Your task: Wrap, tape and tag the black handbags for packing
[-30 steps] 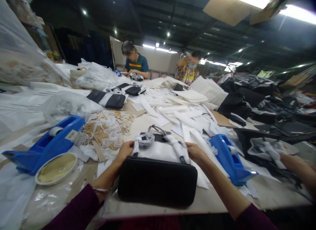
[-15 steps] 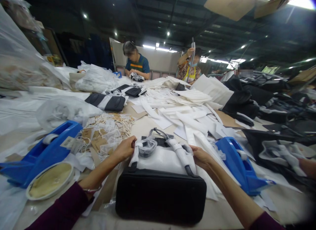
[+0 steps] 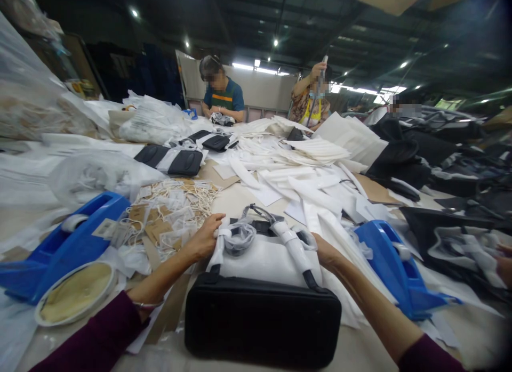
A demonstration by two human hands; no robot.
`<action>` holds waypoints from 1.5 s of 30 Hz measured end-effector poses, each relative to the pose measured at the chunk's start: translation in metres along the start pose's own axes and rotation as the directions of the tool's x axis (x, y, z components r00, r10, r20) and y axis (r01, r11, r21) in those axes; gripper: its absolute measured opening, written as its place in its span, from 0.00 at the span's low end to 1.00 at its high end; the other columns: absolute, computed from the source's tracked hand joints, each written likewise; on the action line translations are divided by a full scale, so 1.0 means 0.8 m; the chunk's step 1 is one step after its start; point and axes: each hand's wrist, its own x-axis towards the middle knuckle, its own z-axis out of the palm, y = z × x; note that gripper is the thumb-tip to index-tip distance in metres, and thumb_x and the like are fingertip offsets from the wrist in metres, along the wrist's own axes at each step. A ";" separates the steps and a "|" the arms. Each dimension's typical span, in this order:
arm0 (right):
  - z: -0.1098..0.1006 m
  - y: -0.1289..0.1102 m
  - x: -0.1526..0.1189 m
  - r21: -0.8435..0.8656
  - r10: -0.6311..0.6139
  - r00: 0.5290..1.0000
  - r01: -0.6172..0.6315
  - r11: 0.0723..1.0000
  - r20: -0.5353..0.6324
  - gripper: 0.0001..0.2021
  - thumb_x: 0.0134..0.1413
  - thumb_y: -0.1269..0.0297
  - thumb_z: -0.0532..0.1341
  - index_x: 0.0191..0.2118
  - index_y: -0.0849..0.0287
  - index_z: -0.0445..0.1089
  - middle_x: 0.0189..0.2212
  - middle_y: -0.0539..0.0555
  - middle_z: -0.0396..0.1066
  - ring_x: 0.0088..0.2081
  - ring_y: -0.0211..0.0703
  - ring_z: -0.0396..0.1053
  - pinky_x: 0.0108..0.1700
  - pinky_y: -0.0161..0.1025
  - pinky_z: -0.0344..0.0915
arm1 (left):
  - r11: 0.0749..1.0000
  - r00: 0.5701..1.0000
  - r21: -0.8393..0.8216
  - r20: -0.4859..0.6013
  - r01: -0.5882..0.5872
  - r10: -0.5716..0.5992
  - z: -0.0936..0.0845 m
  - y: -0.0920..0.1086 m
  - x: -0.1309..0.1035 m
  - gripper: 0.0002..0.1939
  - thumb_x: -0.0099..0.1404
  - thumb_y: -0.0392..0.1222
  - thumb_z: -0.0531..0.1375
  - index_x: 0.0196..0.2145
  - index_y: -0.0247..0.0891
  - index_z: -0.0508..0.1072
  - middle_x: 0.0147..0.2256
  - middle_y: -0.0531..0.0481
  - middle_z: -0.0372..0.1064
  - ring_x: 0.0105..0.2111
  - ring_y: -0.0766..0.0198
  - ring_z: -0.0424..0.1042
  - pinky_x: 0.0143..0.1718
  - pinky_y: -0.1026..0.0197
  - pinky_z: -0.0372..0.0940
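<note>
A black handbag (image 3: 262, 321) lies in front of me with its dark base facing me. White protective sheeting (image 3: 260, 260) covers its body, and white foam wraps the straps (image 3: 294, 247). Clear plastic film (image 3: 240, 239) is bunched round a ring at the upper left. My left hand (image 3: 205, 237) grips the bag's far left edge, thumb and fingers closed there. On the opposite edge my right hand (image 3: 323, 250) holds the bag; its fingertips are partly hidden behind the wrapped side.
Blue tape dispensers flank the bag, one left (image 3: 72, 244) and one right (image 3: 394, 268). Corded tags (image 3: 160, 223) and a round tub (image 3: 76, 292) lie left. White foam strips (image 3: 288, 169) heap beyond. Two people work across the table; another person's hand (image 3: 504, 265) shows at far right.
The bag appears slightly larger and its right side sits a little further right. My left fingers have lifted and straightened somewhat. The person at back right has a raised hand shifted right.
</note>
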 end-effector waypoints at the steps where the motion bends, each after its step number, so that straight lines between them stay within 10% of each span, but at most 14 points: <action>1: 0.000 -0.001 -0.001 -0.030 0.006 1.000 -0.006 1.000 -0.002 0.10 0.41 0.58 0.65 0.29 0.59 0.73 0.30 0.51 0.74 0.34 0.47 0.68 0.37 0.39 0.63 | 1.000 1.000 -0.023 0.004 0.011 -0.011 0.001 -0.002 0.000 0.20 0.53 0.47 0.60 0.42 0.34 0.75 0.54 0.37 0.64 0.55 0.50 0.61 0.59 0.50 0.54; 10: 0.001 -0.007 0.006 -0.073 -0.221 0.975 0.220 0.973 -0.008 0.26 0.43 0.57 0.65 0.52 0.55 0.68 0.55 0.56 0.66 0.57 0.55 0.59 0.59 0.47 0.53 | 0.981 0.992 -0.162 0.091 0.104 -0.090 0.001 0.012 0.007 0.26 0.52 0.51 0.61 0.48 0.36 0.73 0.51 0.41 0.69 0.54 0.46 0.64 0.57 0.53 0.57; 26: 0.011 0.028 0.048 -0.256 -0.357 0.912 0.303 0.918 -0.200 0.13 0.35 0.55 0.65 0.29 0.55 0.68 0.33 0.54 0.69 0.39 0.52 0.64 0.47 0.45 0.60 | 0.994 0.987 -0.040 -0.115 0.106 -0.110 0.020 0.001 0.026 0.09 0.57 0.47 0.56 0.27 0.39 0.63 0.24 0.56 0.62 0.28 0.63 0.61 0.30 0.63 0.57; 35: 0.020 0.018 0.032 -0.095 -0.270 0.936 0.254 0.962 -0.227 0.12 0.41 0.53 0.62 0.30 0.54 0.66 0.33 0.52 0.70 0.41 0.52 0.64 0.46 0.43 0.60 | 0.978 0.911 -0.016 -0.360 0.209 -0.201 0.001 0.020 -0.003 0.19 0.49 0.38 0.61 0.41 0.37 0.67 0.41 0.47 0.64 0.38 0.61 0.66 0.40 0.58 0.64; 40: 0.031 0.014 0.021 -0.118 -0.247 0.929 0.222 0.968 -0.276 0.09 0.47 0.55 0.58 0.32 0.54 0.66 0.35 0.52 0.69 0.43 0.51 0.64 0.47 0.42 0.60 | 0.820 0.891 -0.419 -0.055 0.390 -0.451 -0.014 0.045 -0.041 0.15 0.50 0.36 0.58 0.39 0.37 0.64 0.29 0.53 0.68 0.26 0.65 0.69 0.29 0.61 0.65; 45: 0.026 0.025 0.031 -0.177 -0.296 0.920 0.256 0.950 -0.257 0.11 0.46 0.55 0.58 0.34 0.54 0.67 0.34 0.53 0.68 0.40 0.51 0.64 0.46 0.44 0.60 | 0.541 0.872 -0.688 0.324 0.484 -0.368 -0.025 0.061 -0.057 0.25 0.46 0.33 0.65 0.44 0.33 0.69 0.36 0.44 0.75 0.36 0.59 0.74 0.39 0.59 0.67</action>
